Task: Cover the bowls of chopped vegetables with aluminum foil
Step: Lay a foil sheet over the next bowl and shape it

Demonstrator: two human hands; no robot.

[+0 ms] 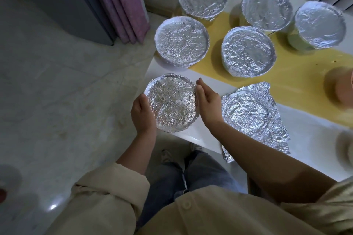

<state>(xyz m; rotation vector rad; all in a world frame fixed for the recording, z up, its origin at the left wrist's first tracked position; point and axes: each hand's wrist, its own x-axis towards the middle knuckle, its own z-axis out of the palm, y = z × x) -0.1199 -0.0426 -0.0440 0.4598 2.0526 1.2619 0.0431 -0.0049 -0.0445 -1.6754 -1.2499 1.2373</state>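
A foil-covered bowl (172, 102) is set at the near left corner of the white bench (191, 135), its foil drawn tight over the top and folded down around the rim. It is flanked by both hands. The right hand (207, 103) is held flat, fingers straight and together, with the palm laid against the bowl's right side; nothing is gripped by it. The left hand (142, 114) is laid against the bowl's left side with its fingers lightly curved along the rim, but it cannot be told whether the bowl is gripped or only pressed.

Just to the right of this bowl, a second bowl (246, 112) is draped with a loose sheet (275, 129) of foil. The sheet is dented into the bowl's mouth, and its corners are left spread over the bench, one hanging over the near edge.

Farther back, five sealed bowls (248, 51) are grouped, foil wrapped snugly over each. Most are placed on a yellow runner (298, 74) that crosses the bench. A pink vessel (343, 89) is cut off by the right edge of the view.

A purple curtain (122, 2) is seen beyond the bench, above a pale tiled floor (57, 82). Cream sleeves are rolled above the forearms.
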